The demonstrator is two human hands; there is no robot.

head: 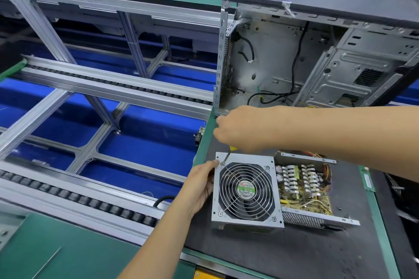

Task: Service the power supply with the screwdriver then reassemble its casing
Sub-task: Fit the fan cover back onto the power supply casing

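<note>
On the dark worktop [294, 253], the left hand [200, 184] grips the grey metal fan-grilled power supply [247, 190]; the right hand [240, 129] clasps the yellow-handled screwdriver [227, 155], tip at the far-left fan screw.

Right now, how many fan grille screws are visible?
4, one per grille corner: top left under the screwdriver tip, top right, bottom left, bottom right. None appear hidden.

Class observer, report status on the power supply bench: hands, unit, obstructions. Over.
Right hand grips yellow-handled screwdriver, tip at fan-grille corner screw. Left hand steadies grey metal power supply, circuit board exposed. Nothing obstructing.
</note>
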